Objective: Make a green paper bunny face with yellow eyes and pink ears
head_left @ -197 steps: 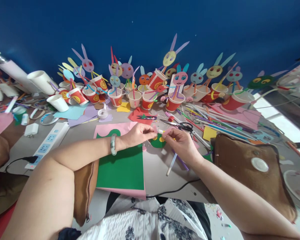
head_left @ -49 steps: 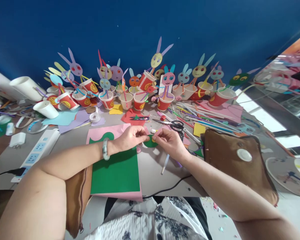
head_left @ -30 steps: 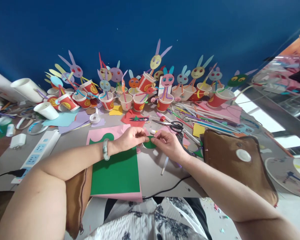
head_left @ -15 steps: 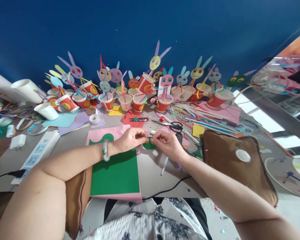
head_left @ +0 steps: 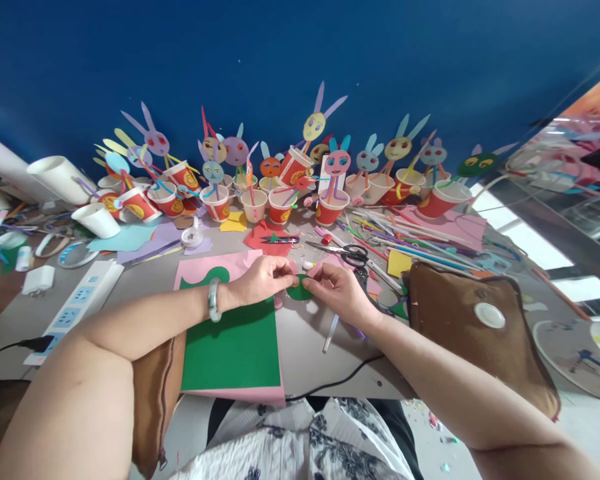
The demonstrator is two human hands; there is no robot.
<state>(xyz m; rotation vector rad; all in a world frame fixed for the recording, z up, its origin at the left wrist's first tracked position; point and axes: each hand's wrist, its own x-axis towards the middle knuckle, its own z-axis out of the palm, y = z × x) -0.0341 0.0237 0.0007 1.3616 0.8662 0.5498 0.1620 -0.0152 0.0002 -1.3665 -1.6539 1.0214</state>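
Between both hands, a small round green paper piece (head_left: 301, 291) is pinched by its upper part, just above the grey table. My left hand (head_left: 266, 277), with a bracelet on its wrist, has thumb and fingers closed on the left side of the piece. On its right side, my right hand (head_left: 341, 290) grips it with thumb and forefinger. A large green sheet (head_left: 230, 350) lies over a pink sheet (head_left: 193, 268) beneath my left wrist. Black-handled scissors (head_left: 354, 253) rest just behind my right hand.
Red and white paper cups (head_left: 332, 207) with paper animal faces line the back. Straws (head_left: 420, 247) are heaped at the back right, near a brown pouch (head_left: 455, 320). A power strip (head_left: 83, 307) and a tape roll (head_left: 193, 235) lie to the left.
The view has shifted slightly, moving the background a little to the right. The green piece shows a bit more of its face between my fingers; both hands keep their grip.
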